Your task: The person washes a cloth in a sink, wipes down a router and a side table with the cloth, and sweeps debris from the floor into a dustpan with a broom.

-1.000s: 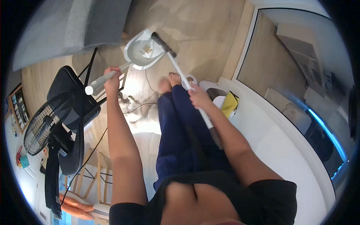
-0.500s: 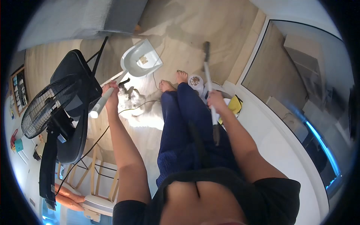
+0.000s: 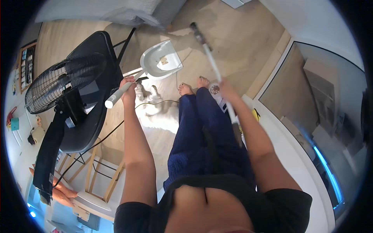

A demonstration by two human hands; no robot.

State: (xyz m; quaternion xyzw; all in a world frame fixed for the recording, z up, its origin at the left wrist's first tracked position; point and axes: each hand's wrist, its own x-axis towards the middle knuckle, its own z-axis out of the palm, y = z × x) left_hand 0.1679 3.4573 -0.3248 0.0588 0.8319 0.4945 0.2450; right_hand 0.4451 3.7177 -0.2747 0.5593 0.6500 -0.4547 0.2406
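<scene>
My left hand (image 3: pixel 128 88) is closed around the white handle of a long-handled dustpan (image 3: pixel 149 64). The pan lies on the wooden floor in front of my feet, with a small heap of light brown debris (image 3: pixel 164 61) inside. In my right hand (image 3: pixel 228 92) is the white stick of a broom (image 3: pixel 211 58), held at a slant. Its dark head (image 3: pixel 200 37) is blurred, to the right of the pan and apart from it. A fluffy white-grey cat (image 3: pixel 159 114) lies by my left leg, partly hidden by my forearm, with a black cable (image 3: pixel 165 101) across it.
A black fan (image 3: pixel 58 83) and a black chair (image 3: pixel 99 48) stand close on my left. A bowl of brown pieces (image 3: pixel 214 90) sits beside my right foot. A glass panel (image 3: pixel 307 97) borders the right. Another person's bare legs (image 3: pixel 62 192) show at the lower left.
The broom head has swung left and farther from me, nearer the dustpan's side, and its stick now slants. My view has shifted, so the dustpan, chair and cat appear farther right.
</scene>
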